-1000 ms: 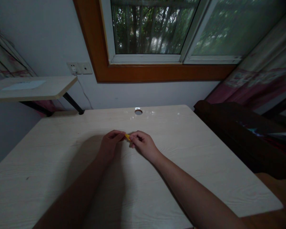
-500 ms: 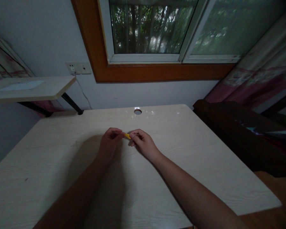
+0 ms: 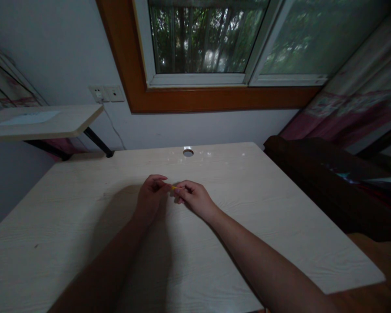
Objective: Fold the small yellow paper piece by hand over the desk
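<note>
A small yellow object (image 3: 173,188) shows as a thin sliver between my fingertips; most of it is covered, and its kind cannot be made out. My left hand (image 3: 150,194) pinches its left end between thumb and fingers. From the other side my right hand (image 3: 195,198) grips it, thumb on top and fingers curled beneath. Both hands are close together just above the pale wood-grain desk (image 3: 247,226), and a dark shadow falls around my left forearm.
A round cable hole (image 3: 188,153) sits near the desk's back edge. At the left a raised shelf (image 3: 84,115) stands on black legs, with a pale sheet (image 3: 29,118) on it. A cord hangs from the wall socket (image 3: 106,93). Dark furniture (image 3: 313,182) borders the right side.
My right hand has shifted slightly left and down, and its fingers have turned. Less of the yellow object shows between my hands now.
</note>
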The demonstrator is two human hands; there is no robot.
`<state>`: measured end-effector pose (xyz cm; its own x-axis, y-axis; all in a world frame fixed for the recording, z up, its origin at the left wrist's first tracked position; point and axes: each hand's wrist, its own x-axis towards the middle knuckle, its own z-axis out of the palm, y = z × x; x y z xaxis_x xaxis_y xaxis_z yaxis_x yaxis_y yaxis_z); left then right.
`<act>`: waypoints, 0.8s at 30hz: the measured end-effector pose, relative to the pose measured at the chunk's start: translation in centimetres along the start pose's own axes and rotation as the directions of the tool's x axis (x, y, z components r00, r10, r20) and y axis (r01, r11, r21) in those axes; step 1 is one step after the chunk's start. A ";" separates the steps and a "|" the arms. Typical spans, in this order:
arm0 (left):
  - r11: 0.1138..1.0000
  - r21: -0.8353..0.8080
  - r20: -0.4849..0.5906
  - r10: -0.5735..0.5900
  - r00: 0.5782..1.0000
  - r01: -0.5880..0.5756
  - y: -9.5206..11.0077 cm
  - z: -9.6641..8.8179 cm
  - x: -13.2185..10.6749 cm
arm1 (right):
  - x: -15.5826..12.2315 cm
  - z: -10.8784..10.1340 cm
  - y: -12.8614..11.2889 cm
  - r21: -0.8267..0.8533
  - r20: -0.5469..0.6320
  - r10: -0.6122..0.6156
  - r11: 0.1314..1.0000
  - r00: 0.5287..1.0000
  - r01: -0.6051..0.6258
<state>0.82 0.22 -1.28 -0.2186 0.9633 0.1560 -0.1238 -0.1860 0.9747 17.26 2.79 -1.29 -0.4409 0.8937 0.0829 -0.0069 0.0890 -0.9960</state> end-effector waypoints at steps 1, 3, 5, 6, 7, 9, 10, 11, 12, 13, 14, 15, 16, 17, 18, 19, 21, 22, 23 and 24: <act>1.000 -0.004 0.003 0.008 1.000 -0.008 0.1 0.0 0.0 | 0.0 0.0 0.0 0.017 0.001 0.006 1.000 1.000 -0.006; 1.000 0.004 0.009 0.025 1.000 -0.025 0.3 0.1 -0.1 | 0.0 0.1 0.0 0.053 0.000 0.017 0.998 1.000 -0.017; 0.999 0.019 0.010 0.040 0.999 -0.040 0.4 0.2 -0.2 | 0.1 0.2 0.0 0.083 -0.002 0.028 0.996 1.000 -0.028; 0.999 0.027 0.009 0.046 0.999 -0.046 0.5 0.2 -0.2 | 0.1 0.2 0.1 0.095 -0.006 0.033 0.995 0.999 -0.032; 0.998 0.037 0.007 0.050 0.999 -0.050 0.5 0.2 -0.2 | 0.1 0.2 0.2 0.106 -0.011 0.038 0.994 0.999 -0.036; 0.997 0.062 0.001 0.054 0.999 -0.054 0.5 0.2 -0.1 | 0.2 0.3 0.4 0.118 -0.026 0.045 0.992 0.999 -0.042; 0.996 0.075 -0.001 0.054 0.999 -0.054 0.4 0.2 0.0 | 0.2 0.2 0.4 0.116 -0.034 0.045 0.992 0.998 -0.041; 0.995 0.090 -0.005 0.052 0.999 -0.051 0.4 0.2 0.0 | 0.3 0.2 0.5 0.105 -0.042 0.043 0.994 0.998 -0.038; 0.993 0.105 -0.005 0.048 0.999 -0.047 0.3 0.1 0.1 | 0.3 0.2 0.6 0.080 -0.050 0.033 0.996 0.998 -0.029; 0.992 0.118 -0.002 0.043 0.999 -0.042 0.2 0.1 0.1 | 0.3 0.1 0.7 0.045 -0.057 0.018 0.999 0.998 -0.016; 0.991 0.129 0.006 0.036 0.999 -0.037 0.1 0.0 0.2 | 0.3 0.0 0.7 0.005 -0.063 -0.001 1.000 0.998 0.001; 0.990 0.140 0.018 0.030 0.999 -0.032 0.0 0.0 0.3 | 0.3 0.0 0.8 -0.037 -0.070 -0.022 0.999 0.997 0.020; 0.987 0.156 0.033 0.023 0.999 -0.028 0.0 -0.1 0.3 | 0.3 -0.1 0.8 -0.075 -0.076 -0.042 0.996 0.996 0.037; 0.983 0.183 0.051 0.018 0.999 -0.027 -0.1 -0.1 0.4 | 0.3 -0.2 0.8 -0.112 -0.078 -0.061 0.992 0.995 0.052; 0.975 0.220 0.070 0.013 0.997 -0.028 -0.1 -0.1 0.4 | 0.2 -0.3 0.7 -0.148 -0.077 -0.078 0.987 0.994 0.066; 0.964 0.266 0.091 0.006 0.996 -0.030 -0.1 0.0 0.4 | 0.2 -0.4 0.6 -0.190 -0.072 -0.097 0.978 0.993 0.082; 0.933 0.357 0.131 -0.011 0.991 -0.037 0.0 0.0 0.4 | 0.1 -0.6 0.4 -0.293 -0.045 -0.146 0.948 0.988 0.127; 0.919 0.393 0.146 -0.019 0.989 -0.040 0.1 0.1 0.4 | 0.1 -0.7 0.2 -0.347 -0.029 -0.174 0.925 0.984 0.154; 0.907 0.419 0.155 -0.025 0.988 -0.043 0.2 0.1 0.4 | 0.1 -0.7 0.1 -0.391 -0.017 -0.201 0.903 0.979 0.178; 0.898 0.439 0.159 -0.031 0.987 -0.043 0.2 0.1 0.3 | 0.0 -0.8 0.1 -0.423 -0.012 -0.223 0.884 0.975 0.197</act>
<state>0.77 0.53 -1.01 -0.0575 0.9871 0.1495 0.3231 -0.1233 0.9383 17.96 3.19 -1.36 -0.4170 0.8568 0.3034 0.2870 0.4408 -0.8505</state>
